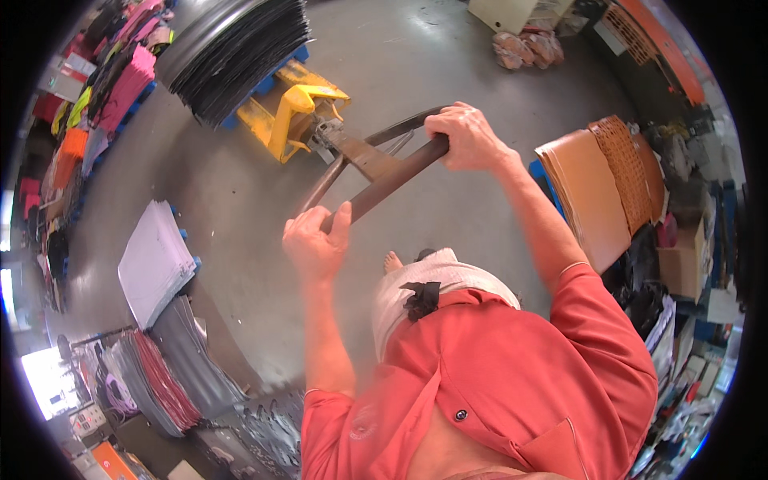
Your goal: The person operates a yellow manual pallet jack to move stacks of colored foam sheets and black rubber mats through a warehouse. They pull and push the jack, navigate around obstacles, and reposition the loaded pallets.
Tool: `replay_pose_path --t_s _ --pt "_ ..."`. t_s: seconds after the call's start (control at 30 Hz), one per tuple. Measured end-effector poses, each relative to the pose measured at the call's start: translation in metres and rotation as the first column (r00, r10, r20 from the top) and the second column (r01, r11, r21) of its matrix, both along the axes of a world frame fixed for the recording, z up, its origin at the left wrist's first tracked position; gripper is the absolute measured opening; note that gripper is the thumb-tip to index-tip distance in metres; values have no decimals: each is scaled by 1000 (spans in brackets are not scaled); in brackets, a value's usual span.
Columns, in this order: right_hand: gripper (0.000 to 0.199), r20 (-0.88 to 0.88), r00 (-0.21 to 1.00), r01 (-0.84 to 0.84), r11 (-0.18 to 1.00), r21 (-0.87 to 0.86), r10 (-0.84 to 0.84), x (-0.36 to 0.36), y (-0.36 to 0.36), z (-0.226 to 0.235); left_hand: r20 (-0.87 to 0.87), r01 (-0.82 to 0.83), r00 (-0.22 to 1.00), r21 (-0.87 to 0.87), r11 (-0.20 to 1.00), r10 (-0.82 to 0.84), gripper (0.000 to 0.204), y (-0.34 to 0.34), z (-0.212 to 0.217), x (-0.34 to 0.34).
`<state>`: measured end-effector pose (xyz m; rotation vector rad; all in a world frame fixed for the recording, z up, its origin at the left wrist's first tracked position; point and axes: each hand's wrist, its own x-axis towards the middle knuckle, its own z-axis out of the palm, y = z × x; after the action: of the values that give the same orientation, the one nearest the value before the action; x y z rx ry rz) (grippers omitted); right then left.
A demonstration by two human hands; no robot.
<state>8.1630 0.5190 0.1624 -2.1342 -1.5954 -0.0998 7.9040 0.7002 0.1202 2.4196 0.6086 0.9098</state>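
Both my hands grip the dark loop handle [392, 178] of a yellow pallet jack [298, 104]. My left hand [314, 242] is wrapped round the near left corner of the crossbar. Round its far right end my right hand [466, 138] is closed. The handle slants up to the right in front of me, its shaft running to the jack's yellow body. Beyond the body, a tall stack of black sheets [240, 60] rests on a blue pallet [264, 86]; the jack's forks are mostly hidden beneath.
White sheets [156, 260] are stacked at the left, with grey and red sheets [164, 376] nearer me. Brown sheets [588, 192] stand on a blue pallet at the right. Colourful material piles [120, 88] line the far left. Pinkish bags [528, 50] lie on the grey floor [400, 48] at the back.
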Motion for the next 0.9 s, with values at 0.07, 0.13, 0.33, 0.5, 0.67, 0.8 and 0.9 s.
replay_pose_path --t_s 0.07,0.13,0.33,0.5,0.67,0.8,0.9 --pt "22 -18 999 29 999 -31 -29 -21 -16 -5 16 3 1000 -4 1000 -3 50 -13 -4 -17" --pt "21 -25 999 45 998 -43 -46 -42 -32 -7 -12 19 1000 -26 999 -20 51 -24 -6 -37" --pt "24 -18 999 45 998 44 -44 -106 -86 -24 -52 33 998 -69 997 -37 51 -71 -21 -95" --pt "18 -36 997 73 996 -59 -75 -142 -111 -25 -67 9 998 -65 998 -13 51 -88 -24 -131" --pt "21 -36 996 81 997 -7 -81 -198 -155 -24 -87 59 994 -54 997 -63 48 -122 -26 -184" --pt "24 -30 995 99 994 38 -98 -254 -188 -23 -77 105 991 -66 992 -110 45 -148 -27 -232" --pt "19 -43 988 144 989 -34 -146 -297 -211 -18 -58 135 988 -79 988 -140 43 -165 -24 -269"
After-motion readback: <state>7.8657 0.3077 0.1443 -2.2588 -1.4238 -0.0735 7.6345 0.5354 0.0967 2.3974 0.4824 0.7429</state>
